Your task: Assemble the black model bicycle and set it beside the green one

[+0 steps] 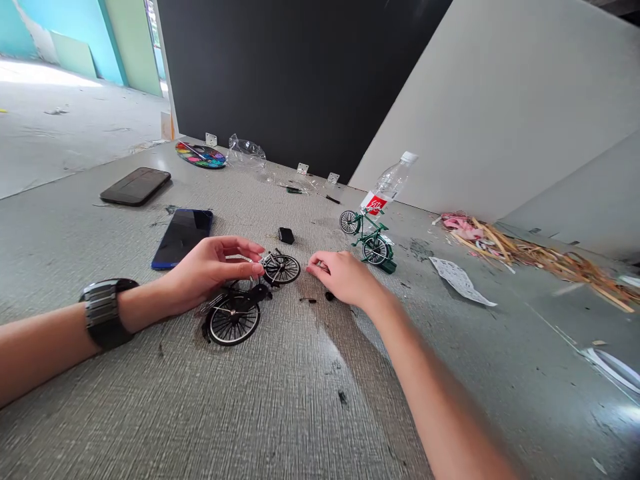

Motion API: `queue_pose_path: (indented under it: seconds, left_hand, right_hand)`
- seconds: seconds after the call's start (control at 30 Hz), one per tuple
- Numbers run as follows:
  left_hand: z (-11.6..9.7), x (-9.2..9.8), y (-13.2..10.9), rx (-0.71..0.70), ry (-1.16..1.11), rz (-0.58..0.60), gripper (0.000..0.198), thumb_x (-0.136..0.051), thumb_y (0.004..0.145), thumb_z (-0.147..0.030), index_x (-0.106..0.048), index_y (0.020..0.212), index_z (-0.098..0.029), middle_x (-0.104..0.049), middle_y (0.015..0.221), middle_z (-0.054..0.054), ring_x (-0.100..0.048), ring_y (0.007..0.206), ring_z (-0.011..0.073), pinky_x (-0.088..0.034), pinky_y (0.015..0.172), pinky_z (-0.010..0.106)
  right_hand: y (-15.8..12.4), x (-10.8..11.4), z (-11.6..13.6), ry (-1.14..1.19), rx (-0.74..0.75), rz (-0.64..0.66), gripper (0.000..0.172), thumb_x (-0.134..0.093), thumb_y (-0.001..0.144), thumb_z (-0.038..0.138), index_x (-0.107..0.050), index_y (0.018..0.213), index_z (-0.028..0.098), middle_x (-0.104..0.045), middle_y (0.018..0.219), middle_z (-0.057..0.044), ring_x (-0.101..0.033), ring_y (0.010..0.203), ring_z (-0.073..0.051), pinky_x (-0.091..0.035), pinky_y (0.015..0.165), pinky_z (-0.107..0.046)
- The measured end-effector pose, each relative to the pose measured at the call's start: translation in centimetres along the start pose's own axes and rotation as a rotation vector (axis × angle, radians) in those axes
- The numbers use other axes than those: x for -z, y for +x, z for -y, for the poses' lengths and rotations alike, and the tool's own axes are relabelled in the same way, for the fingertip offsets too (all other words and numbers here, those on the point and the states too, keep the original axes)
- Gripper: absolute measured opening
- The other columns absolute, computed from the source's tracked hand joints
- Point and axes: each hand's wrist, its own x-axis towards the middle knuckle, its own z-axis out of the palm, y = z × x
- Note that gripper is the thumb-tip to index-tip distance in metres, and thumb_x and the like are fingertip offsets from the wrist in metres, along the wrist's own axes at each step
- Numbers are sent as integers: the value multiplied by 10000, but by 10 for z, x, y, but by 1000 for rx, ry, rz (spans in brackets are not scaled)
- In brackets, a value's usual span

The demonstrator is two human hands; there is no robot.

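My left hand [220,267] is closed on the frame of a black model bicycle [235,320], whose two spoked wheels rest on or near the grey textured table. To its right, my right hand [343,273] is closed in a pinch; whatever lies between its fingertips is too small or hidden to make out. Below the right fingers lie a small thin black part [309,300] and a small round black piece [329,296]. A small black block [286,235] sits just behind the bicycle. Farther right stands a green model bicycle [370,240].
A clear bottle [393,181] stands behind the green bicycle. On the left lie a blue-edged phone [184,233], a dark flat case [136,186] and a paint palette [201,155]. A printed sheet [460,280] lies right, near wood strips [545,267]. A black panel [295,80] rises behind.
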Motion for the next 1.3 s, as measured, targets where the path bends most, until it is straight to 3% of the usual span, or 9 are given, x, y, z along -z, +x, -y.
queue_pose_path:
  seconds: [0.2, 0.37, 0.57, 1.0, 1.3]
  left_hand:
    - [0, -1, 0, 1, 2, -7, 260, -835, 704, -181, -718, 937, -177, -696, 866, 6, -650, 738, 109, -501, 651, 202]
    - [1, 1, 0, 20, -23, -3, 272, -844, 703, -175, -713, 942, -176, -692, 869, -6, -657, 737, 91, -502, 651, 174]
    - [0, 0, -1, 22, -25, -7, 259, -840, 706, -170, -716, 934, -172, -690, 870, 2, -658, 733, 92, -502, 630, 171]
    - [2, 2, -1, 0, -14, -8, 260, -842, 700, -175, -724, 932, -173, -687, 886, 3, -652, 742, 93, -501, 660, 188]
    - [2, 1, 2, -3, -14, -4, 261, -841, 702, -168, -724, 936, -178, -689, 872, -6, -652, 739, 83, -503, 677, 177]
  right_hand:
    - [2, -1, 5, -93, -34, -116, 186, -557, 894, 369, -690, 848, 248, -656, 688, -20, -537, 605, -144, -305, 553, -287]
    - [5, -3, -1, -4, -42, -155, 266, -500, 932, 394, -704, 858, 240, -654, 676, -19, -540, 625, -144, -321, 595, -290]
    - [7, -4, -6, 36, -27, -126, 227, -577, 890, 412, -700, 830, 230, -659, 685, -17, -530, 612, -138, -324, 596, -290]
    - [7, -8, -2, -21, -48, -29, 286, -472, 948, 423, -678, 891, 233, -690, 768, -55, -561, 647, -157, -320, 571, -296]
    - [6, -4, -2, -141, -133, -121, 321, -388, 978, 444, -635, 984, 239, -666, 722, -52, -518, 588, -168, -261, 519, -299]
